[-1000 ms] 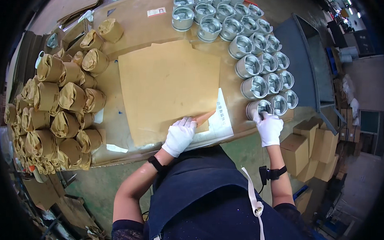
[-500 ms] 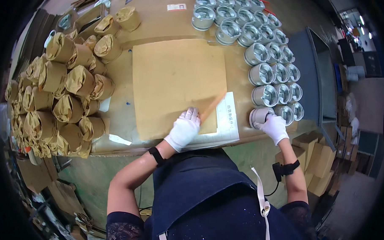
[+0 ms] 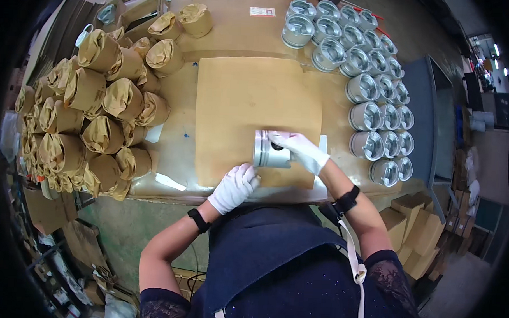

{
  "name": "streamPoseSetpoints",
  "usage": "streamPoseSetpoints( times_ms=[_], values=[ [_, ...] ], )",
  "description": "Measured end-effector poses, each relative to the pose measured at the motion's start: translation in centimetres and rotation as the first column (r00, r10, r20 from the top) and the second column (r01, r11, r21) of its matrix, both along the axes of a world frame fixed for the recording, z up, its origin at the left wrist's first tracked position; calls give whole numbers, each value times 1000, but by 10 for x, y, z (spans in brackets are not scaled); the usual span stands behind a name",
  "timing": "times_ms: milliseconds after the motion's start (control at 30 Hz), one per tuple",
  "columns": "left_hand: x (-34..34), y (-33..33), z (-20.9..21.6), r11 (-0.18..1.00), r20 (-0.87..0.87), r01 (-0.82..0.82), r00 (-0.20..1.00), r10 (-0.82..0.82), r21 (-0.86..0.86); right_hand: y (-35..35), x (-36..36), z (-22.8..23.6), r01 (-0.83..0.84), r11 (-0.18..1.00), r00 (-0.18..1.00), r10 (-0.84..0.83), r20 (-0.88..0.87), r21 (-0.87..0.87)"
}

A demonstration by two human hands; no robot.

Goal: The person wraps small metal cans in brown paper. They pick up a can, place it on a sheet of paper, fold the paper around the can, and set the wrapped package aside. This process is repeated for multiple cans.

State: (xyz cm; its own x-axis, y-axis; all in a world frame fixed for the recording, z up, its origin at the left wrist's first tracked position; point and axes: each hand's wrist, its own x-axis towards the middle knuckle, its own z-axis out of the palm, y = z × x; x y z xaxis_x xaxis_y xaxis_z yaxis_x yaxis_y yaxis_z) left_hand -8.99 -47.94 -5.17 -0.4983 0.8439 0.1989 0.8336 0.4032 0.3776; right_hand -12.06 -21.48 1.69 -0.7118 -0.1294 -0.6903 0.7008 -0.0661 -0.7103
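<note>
A metal engine piston (image 3: 274, 155) lies on its side above a stack of brown paper sheets (image 3: 234, 102), its grooved end to the left. My right hand (image 3: 304, 151), in a white glove, grips it by the skirt at the pin hole. Close to its lower left, my gloved left hand (image 3: 236, 186) rests on the near part of the paper with its fingers curled together; whatever they may hold is hidden. Rows of bare pistons (image 3: 363, 116) stand at the right of the table. Many paper-wrapped pistons (image 3: 86, 91) are piled at the left.
The table (image 3: 178, 106) has its near edge just before my apron. A white printed sheet (image 3: 323, 143) shows partly beside the brown paper. A grey bin (image 3: 435, 120) stands beyond the right edge, with cardboard boxes (image 3: 420, 226) on the floor below.
My right hand has carried a piston from the near end of the rows to over the brown paper. The raised paper edge beside my left hand now lies flat. The view has shifted slightly.
</note>
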Motion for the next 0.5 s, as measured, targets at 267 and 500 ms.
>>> streamPoseSetpoints(
  times_ms=[267,500],
  values=[
    [-125,62,54,958,-188,-54,976,110,282,2,-40,58,253,-50,746,646,-162,966],
    [-213,107,69,980,-239,-53,966,98,191,28,-102,18,-20,125,550,830,-93,992]
  ],
)
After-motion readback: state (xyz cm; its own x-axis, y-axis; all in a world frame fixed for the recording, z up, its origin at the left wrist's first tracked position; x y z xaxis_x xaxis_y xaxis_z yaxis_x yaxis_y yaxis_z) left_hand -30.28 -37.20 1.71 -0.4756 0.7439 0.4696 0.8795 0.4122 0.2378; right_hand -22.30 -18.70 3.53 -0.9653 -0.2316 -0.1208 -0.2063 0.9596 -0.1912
